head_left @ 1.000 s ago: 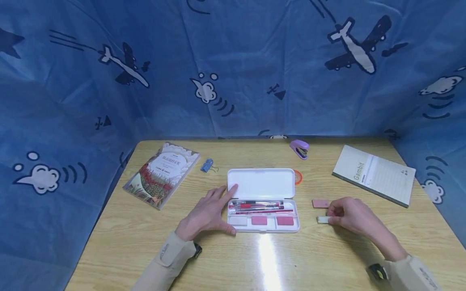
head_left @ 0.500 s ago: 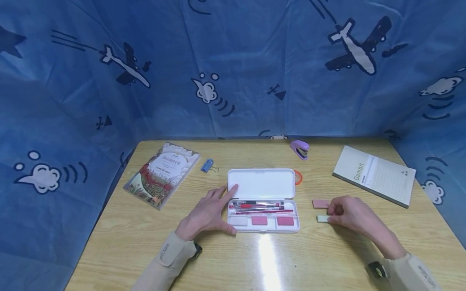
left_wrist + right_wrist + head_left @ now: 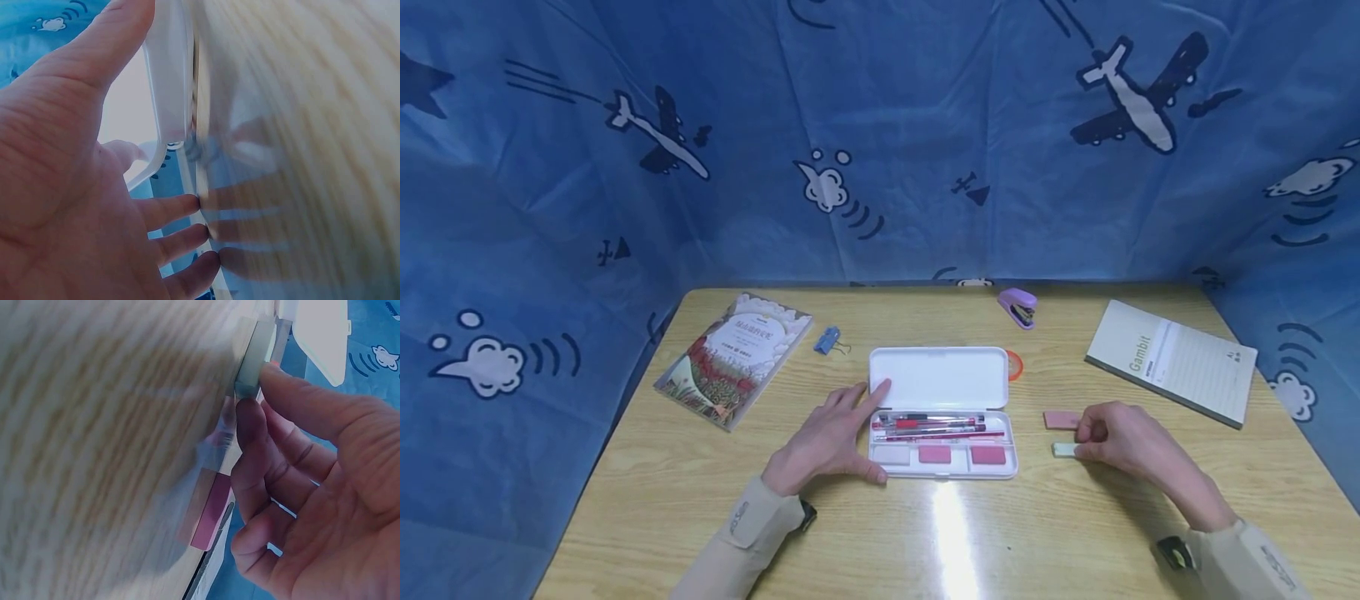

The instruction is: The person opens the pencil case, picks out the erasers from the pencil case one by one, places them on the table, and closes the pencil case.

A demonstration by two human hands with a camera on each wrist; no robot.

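Observation:
A white pencil case [image 3: 940,379] lies open on the table, holding several pens [image 3: 917,425], a white block and two pink erasers [image 3: 988,456]. My left hand [image 3: 823,442] rests at its left side, index finger on the raised lid and thumb at the front left corner. In the left wrist view, its other fingertips [image 3: 190,203] touch the tabletop. To the right of the case, my right hand [image 3: 1127,442] pinches one end of a pale green eraser [image 3: 253,362] between thumb and index finger. Beside it lies a pink eraser [image 3: 211,509], near the curled fingers.
An illustrated book [image 3: 733,358] lies at the left, a blue binder clip [image 3: 830,341] to its right. Behind the case sit a round orange-rimmed item [image 3: 1015,365], partly hidden by the lid, and a purple stapler [image 3: 1017,305]. A notebook [image 3: 1172,362] lies at the right.
The pale green eraser has shifted very slightly away from me, closer to the pink one, with my right hand on it. My left hand and the pencil case have stayed put.

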